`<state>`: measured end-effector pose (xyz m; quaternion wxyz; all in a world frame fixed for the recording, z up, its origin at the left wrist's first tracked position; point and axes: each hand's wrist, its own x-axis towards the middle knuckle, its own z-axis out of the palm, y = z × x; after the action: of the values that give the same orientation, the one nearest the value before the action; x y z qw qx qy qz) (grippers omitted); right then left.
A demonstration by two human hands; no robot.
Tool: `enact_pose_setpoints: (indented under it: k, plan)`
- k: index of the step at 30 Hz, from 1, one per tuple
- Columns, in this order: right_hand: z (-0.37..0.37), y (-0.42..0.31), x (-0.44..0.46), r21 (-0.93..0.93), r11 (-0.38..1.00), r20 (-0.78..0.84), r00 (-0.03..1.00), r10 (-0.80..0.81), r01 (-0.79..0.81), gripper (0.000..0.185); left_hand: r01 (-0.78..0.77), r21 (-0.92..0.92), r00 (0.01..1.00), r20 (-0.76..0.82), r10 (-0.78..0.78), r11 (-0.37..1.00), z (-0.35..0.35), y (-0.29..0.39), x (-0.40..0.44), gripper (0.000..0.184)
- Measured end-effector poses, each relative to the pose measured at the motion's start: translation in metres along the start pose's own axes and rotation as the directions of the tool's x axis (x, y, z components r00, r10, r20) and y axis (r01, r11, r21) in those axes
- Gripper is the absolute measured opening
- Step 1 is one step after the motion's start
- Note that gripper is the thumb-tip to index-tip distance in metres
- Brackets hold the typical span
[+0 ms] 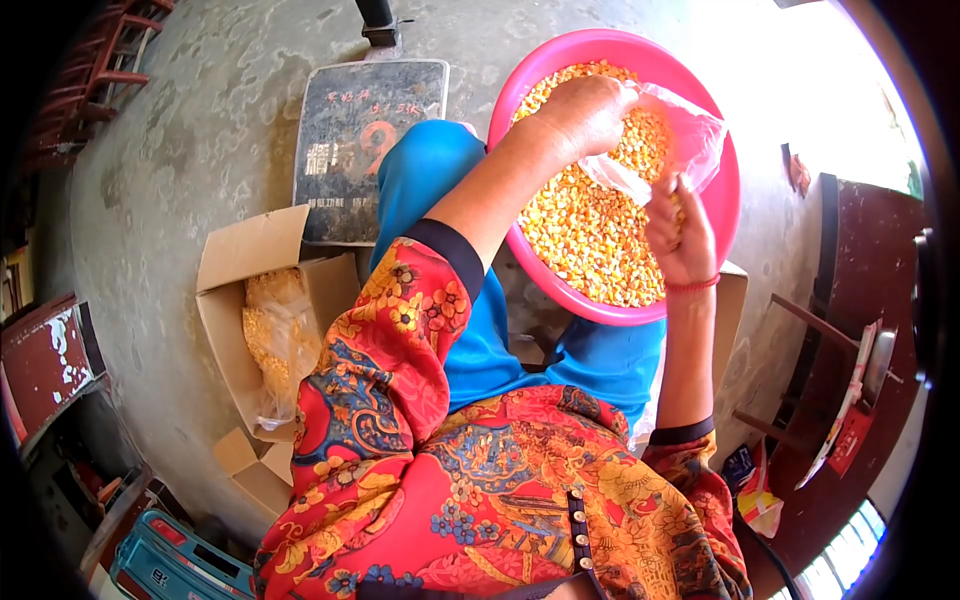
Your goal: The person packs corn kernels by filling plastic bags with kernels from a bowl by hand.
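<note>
A pink basin (732, 200) holds a broad layer of yellow corn kernels (590, 235). Over its far side, my left hand (590, 112) is closed on the rim of a clear plastic bag (700, 140), which hangs open toward the right. My right hand (684, 232), with a red string at the wrist, is just below the bag's mouth. Its fingers are curled, and some yellow kernels show between them. The bag's lower part lies over the kernels, and I cannot tell how much is inside it.
Left of my knees, an open cardboard box (225, 330) holds a filled bag of corn (275, 340). A worn platform scale (340, 150) is beyond it. Another box edge (733, 300) shows under the basin's right side. Dark red furniture (860, 260) is at the right.
</note>
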<state>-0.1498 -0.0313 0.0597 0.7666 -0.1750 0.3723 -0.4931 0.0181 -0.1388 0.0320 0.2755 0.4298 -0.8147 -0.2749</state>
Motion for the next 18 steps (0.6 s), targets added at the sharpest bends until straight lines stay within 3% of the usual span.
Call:
enact_pose_setpoints:
  k: [3,4,6,8,10,11,12,14,16,18]
  plan:
    - [-0.012,-0.024,0.02,0.039,0.99,0.014,0.991,-0.135,0.135,0.016,0.012,0.0,1.0,0.002,-0.012,1.0,0.001,0.001,0.0,0.027]
    - [-0.02,-0.031,0.029,0.077,0.985,0.117,0.98,-0.164,0.155,0.017,0.011,0.007,1.0,0.002,-0.011,1.0,0.001,0.0,0.0,0.027]
    - [-0.021,-0.043,0.045,-0.062,0.958,-0.04,0.958,-0.284,0.281,0.017,0.006,0.007,1.0,-0.004,-0.006,1.0,0.001,0.0,0.0,0.026]
    - [-0.023,-0.048,0.055,-0.111,0.942,0.021,0.949,-0.315,0.315,0.021,0.001,0.007,1.0,-0.011,0.0,1.0,0.002,-0.002,0.001,0.026]
    - [-0.02,-0.049,0.061,-0.481,0.785,-0.038,0.885,-0.464,0.391,0.024,-0.019,0.002,0.999,-0.05,0.02,1.0,0.003,-0.003,0.001,0.026]
    - [-0.013,-0.045,0.058,-0.677,0.607,-0.016,0.816,-0.578,0.416,0.025,-0.018,0.002,0.999,-0.05,0.018,1.0,0.004,-0.003,0.001,0.026]
    - [-0.012,-0.042,0.054,-0.677,0.608,-0.016,0.817,-0.577,0.416,0.025,-0.015,-0.014,0.999,-0.045,0.014,1.0,0.004,-0.003,0.0,0.026]
    - [-0.008,-0.034,0.042,-0.812,0.43,0.061,0.79,-0.609,0.394,0.024,-0.011,-0.031,0.999,-0.04,0.01,0.999,0.001,-0.001,0.0,0.027]
    - [0.004,-0.025,0.024,-0.774,0.511,0.151,0.893,-0.425,0.374,0.024,-0.002,-0.007,1.0,0.003,0.002,1.0,-0.002,0.001,0.0,0.028]
    - [0.016,-0.012,0.01,-0.833,0.483,0.23,0.963,-0.143,0.271,0.023,-0.03,0.004,1.0,-0.005,0.03,1.0,0.0,-0.002,0.001,0.028]
